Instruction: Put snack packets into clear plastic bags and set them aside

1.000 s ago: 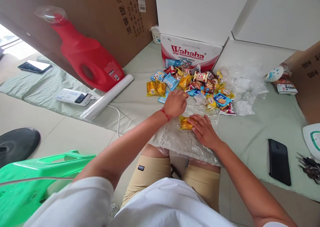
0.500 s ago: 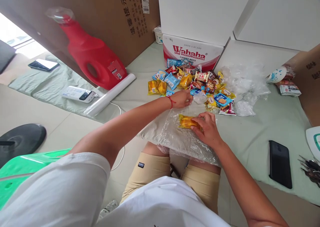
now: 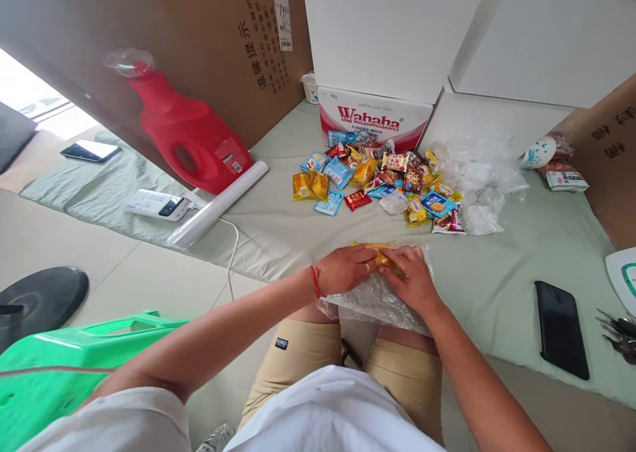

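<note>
A yellow-wrapped snack packet (image 3: 381,258) lies on a sheet of clear plastic film (image 3: 380,301) at the table's front edge, partly covered by my fingers. My left hand (image 3: 345,270), with a red string at its wrist, is closed over the packet's left side. From the right, my right hand (image 3: 411,274) grips the same packet with thumb and fingers. Both hands meet around it, and anything else beneath the fingers is hidden. Just beyond them sits a pile of wrapped snacks (image 3: 395,162) in yellow, blue, red and brown.
Crumpled clear plastic (image 3: 479,173) lies right of the pile, before a Wahaha carton (image 3: 375,117). To the left are a red jug (image 3: 193,130), a white roll (image 3: 218,203) and a power bank (image 3: 158,204). A black phone (image 3: 561,329) and keys (image 3: 619,333) lie right.
My left hand has come back from the snack pile to the yellow packet beside my right hand. A red packet and a blue one at the pile's front now show uncovered.
</note>
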Demonstrator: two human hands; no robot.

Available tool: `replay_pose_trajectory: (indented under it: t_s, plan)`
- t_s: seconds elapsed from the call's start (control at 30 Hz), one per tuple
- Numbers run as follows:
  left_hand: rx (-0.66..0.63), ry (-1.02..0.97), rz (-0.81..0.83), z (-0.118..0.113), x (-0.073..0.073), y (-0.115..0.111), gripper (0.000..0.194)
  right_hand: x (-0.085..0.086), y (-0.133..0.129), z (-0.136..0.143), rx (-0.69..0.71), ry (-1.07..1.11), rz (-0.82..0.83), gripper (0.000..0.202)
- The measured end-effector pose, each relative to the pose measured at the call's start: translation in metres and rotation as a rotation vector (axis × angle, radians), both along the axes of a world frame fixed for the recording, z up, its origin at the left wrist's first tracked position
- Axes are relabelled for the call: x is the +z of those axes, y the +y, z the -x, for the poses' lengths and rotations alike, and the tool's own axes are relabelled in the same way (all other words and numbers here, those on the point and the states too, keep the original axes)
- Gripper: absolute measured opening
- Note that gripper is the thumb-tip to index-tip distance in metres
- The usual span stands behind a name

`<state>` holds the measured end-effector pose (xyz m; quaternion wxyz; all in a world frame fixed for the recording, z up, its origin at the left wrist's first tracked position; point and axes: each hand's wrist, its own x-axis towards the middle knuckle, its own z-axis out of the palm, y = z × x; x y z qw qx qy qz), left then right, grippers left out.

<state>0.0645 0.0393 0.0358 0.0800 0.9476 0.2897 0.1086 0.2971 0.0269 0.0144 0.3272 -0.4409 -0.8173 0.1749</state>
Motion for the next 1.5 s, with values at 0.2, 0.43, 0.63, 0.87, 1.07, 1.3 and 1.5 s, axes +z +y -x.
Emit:
replay_pose_trajectory:
  t_s: [0.2, 0.43, 0.63, 0.87, 1.07, 1.3, 1.5]
  plan:
    - [0.033, 0.032, -0.11, -0.001, -0.008, -0.004, 0.036, 0.022, -0.018, -0.007, -0.289, 0.035, -0.295, 0.026]
    - [-0.008, -0.047, -0.107, -0.001, -0.013, -0.007, 0.034, 0.016, -0.005, -0.03, -0.007, -0.296, -0.198, 0.036]
    - [-0.004, -0.036, -0.017, -0.006, -0.01, -0.008, 0.04, 0.004, -0.065, -0.046, -0.094, -0.196, -0.203, 0.03]
    - [0.069, 0.096, 0.149, -0.012, 0.022, -0.004, 0.044, -0.023, -0.1, -0.013, 0.037, -0.325, -0.074, 0.031]
    - [0.152, 0.249, 0.299, -0.015, 0.049, 0.017, 0.041, 0.012, -0.068, -0.019, 0.12, -0.015, 0.068, 0.021]
    - [0.189, 0.27, 0.363, -0.025, 0.06, 0.031, 0.032, 0.035, 0.02, 0.001, -0.099, 0.056, 0.1, 0.024]
    - [0.168, -0.178, 0.762, 0.021, 0.038, 0.04, 0.035, 0.0, 0.045, 0.028, -0.121, -0.037, 0.125, 0.026]
